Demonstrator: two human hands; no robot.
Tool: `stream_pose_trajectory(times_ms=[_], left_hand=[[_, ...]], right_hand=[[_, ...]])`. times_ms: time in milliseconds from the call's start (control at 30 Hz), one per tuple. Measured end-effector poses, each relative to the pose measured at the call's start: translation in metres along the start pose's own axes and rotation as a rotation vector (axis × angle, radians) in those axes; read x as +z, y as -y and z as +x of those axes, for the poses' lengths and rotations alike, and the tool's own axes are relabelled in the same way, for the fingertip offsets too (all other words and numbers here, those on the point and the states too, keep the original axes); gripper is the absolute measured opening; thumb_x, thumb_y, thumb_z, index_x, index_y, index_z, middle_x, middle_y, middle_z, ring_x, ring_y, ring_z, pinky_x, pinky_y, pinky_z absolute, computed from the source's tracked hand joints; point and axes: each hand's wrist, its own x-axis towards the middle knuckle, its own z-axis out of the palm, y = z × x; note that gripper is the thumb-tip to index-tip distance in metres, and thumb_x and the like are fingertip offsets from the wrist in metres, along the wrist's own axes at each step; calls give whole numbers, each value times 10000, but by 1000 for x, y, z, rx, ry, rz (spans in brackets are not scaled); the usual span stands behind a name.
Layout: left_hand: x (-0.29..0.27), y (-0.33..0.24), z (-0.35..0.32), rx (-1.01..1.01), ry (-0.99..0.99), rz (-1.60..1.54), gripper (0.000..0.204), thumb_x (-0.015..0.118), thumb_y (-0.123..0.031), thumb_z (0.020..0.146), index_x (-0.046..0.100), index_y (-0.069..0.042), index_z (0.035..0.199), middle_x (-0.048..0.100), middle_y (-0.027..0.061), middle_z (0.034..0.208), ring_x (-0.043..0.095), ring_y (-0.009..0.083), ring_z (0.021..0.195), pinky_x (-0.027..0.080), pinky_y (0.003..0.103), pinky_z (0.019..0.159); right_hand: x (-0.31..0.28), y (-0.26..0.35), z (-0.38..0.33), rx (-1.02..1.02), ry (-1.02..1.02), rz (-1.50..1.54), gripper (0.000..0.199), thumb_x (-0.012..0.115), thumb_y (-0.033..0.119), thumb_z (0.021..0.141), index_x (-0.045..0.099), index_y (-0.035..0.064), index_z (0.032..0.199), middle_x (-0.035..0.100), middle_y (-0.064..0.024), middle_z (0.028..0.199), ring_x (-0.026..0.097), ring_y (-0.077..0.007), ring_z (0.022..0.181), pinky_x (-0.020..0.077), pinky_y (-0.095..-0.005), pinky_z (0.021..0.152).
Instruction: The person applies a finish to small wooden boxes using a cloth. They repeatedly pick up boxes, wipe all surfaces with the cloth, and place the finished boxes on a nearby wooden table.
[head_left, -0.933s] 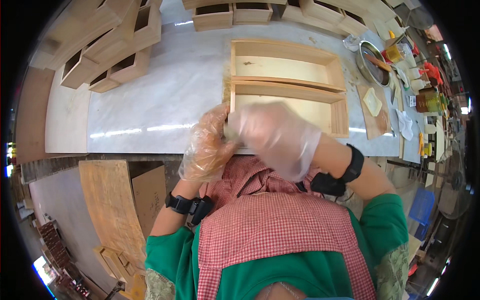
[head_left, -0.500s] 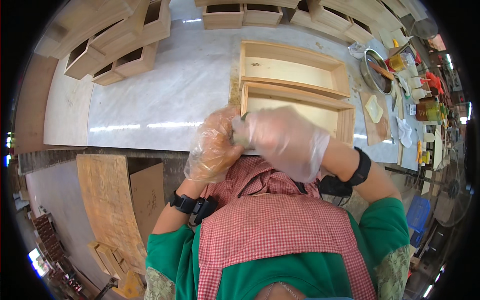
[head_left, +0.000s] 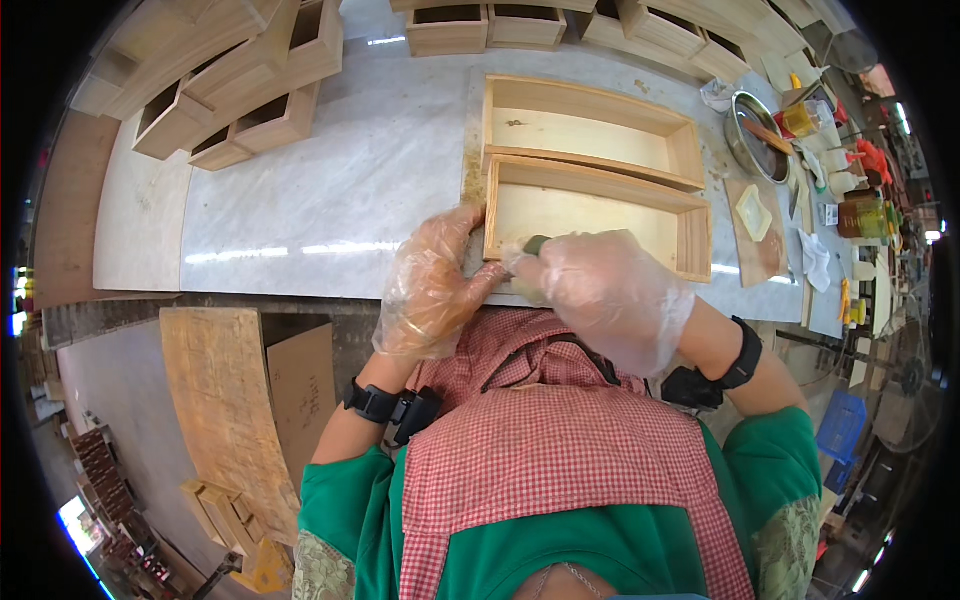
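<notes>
The nearer wooden tray-like box (head_left: 600,215) lies open side up by the table's front edge. My left hand (head_left: 430,285), in a clear plastic glove, grips its near left corner, thumb and fingers to either side. In my right hand (head_left: 605,295), also gloved, is a small dark green pad (head_left: 536,244), mostly covered by the fingers, so its exact kind is unclear. This hand works along the box's near rim, just right of my left thumb. A second wooden box (head_left: 585,135) of the same shape lies directly behind the first.
Stacked wooden drawer units (head_left: 250,100) stand at the far left, with more along the back. On the right are a metal bowl (head_left: 745,135) with a brown-handled tool, a piece of board (head_left: 750,235), a white cloth (head_left: 815,262) and several bottles.
My right hand has moved right and slightly down along the near rim, away from the left hand. My left hand still grips the corner.
</notes>
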Motion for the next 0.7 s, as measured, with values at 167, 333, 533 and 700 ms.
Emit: stream_pose_trajectory(times_ms=[167, 333, 533, 700], left_hand=[[5, -1, 3, -28, -18, -118, 697, 821, -197, 814, 519, -51, 1425, 650, 199, 1244, 613, 389, 1121, 510, 461, 974], [8, 9, 3, 122, -34, 23, 757, 839, -242, 810, 492, -76, 1462, 635, 198, 1271, 609, 394, 1124, 512, 469, 968], [-5, -8, 12, 221, 121, 295, 669, 824, -277, 832, 549, -90, 1413, 621, 221, 1272, 611, 402, 1113, 521, 472, 944], [-8, -8, 23, 304, 265, 336, 407, 806, -284, 859, 659, -59, 1165, 662, 158, 996, 626, 340, 905, 510, 462, 797]], right_hand=[[-1, -5, 22, -68, -159, 93, 126, 558, 52, 893, 621, 51, 1002, 643, -150, 852, 692, -331, 800, 579, -404, 658], [14, -3, 6, 63, -26, 108, 130, 538, 31, 929, 595, 42, 1046, 637, -142, 833, 673, -320, 741, 572, -418, 622], [4, -33, -119, 441, -30, -368, 430, 639, -4, 808, 599, 82, 1227, 602, -107, 852, 650, -310, 728, 529, -438, 595], [19, -53, -195, 579, -443, -244, 565, 695, 3, 775, 626, 116, 1325, 583, -112, 874, 615, -320, 759, 504, -426, 664]])
